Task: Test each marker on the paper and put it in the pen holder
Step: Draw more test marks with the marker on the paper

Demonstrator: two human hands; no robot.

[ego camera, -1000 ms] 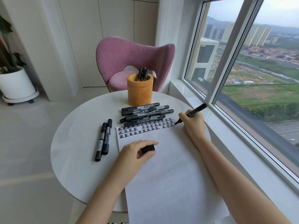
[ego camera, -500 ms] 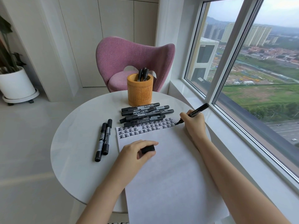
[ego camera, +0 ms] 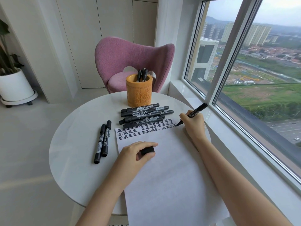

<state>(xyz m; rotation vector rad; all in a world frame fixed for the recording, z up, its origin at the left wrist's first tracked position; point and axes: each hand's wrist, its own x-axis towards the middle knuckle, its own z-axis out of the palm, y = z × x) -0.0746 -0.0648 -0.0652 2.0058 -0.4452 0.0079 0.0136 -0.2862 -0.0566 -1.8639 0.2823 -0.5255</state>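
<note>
A white sheet of paper [ego camera: 164, 173] lies on the round white table [ego camera: 73, 144], its top edge covered with rows of black marks. My right hand [ego camera: 193, 123] grips an uncapped black marker [ego camera: 195, 112] with its tip on the paper's top right corner. My left hand [ego camera: 136, 154] rests on the paper and holds the black cap [ego camera: 147, 150]. A pile of several black markers [ego camera: 143, 115] lies just beyond the paper. Two more markers [ego camera: 102, 141] lie side by side to the left. The orange pen holder [ego camera: 139, 90] stands behind the pile with a few markers in it.
A pink chair [ego camera: 130, 61] stands behind the table. A large window and its sill [ego camera: 228, 128] run along the right side. A white plant pot [ego camera: 15, 86] on a wheeled base stands on the floor at far left.
My right hand has shifted slightly while the marker tip stays at the paper's top right corner. My left hand and the cap have not moved.
</note>
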